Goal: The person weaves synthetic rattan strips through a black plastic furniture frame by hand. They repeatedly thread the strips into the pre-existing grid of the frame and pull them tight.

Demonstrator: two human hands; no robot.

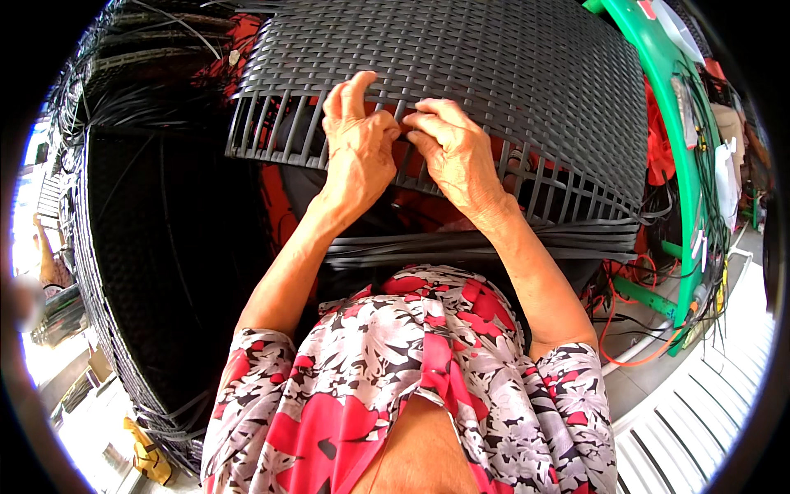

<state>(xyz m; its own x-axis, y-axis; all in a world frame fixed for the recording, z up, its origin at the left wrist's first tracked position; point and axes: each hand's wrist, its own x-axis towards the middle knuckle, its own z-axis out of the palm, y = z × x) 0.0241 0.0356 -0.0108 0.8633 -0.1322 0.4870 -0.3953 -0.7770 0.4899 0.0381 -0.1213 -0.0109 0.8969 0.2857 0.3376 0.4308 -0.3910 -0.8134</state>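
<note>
Through the head feed I had both bare hands at the near edge of a dark grey woven panel, which spread out beyond them and to either side. The left hand was partly open: index finger raised and slightly crooked over the weave, thumb bent inward toward the right hand. The right hand was more closed, its fingers curled and its thumb and fingertips drawn near each other, just beside the left thumb. I could not tell whether either was clamped on a strand; the contact point was hidden by the fingers. Around and below the fingertips, bare strips crossed the unwoven border of the panel. Nearer the body than the hands, I logged a bundle of flat dark strands.

Markings: a small red-and-white patch, far to the right of the right hand on a green frame, was too small for me to read.

Containers: left of the left hand stood a large black woven box-like piece, its interior too dark for me to make out contents. Beyond it, away from the left hand, loose black strands were heaped.
</note>
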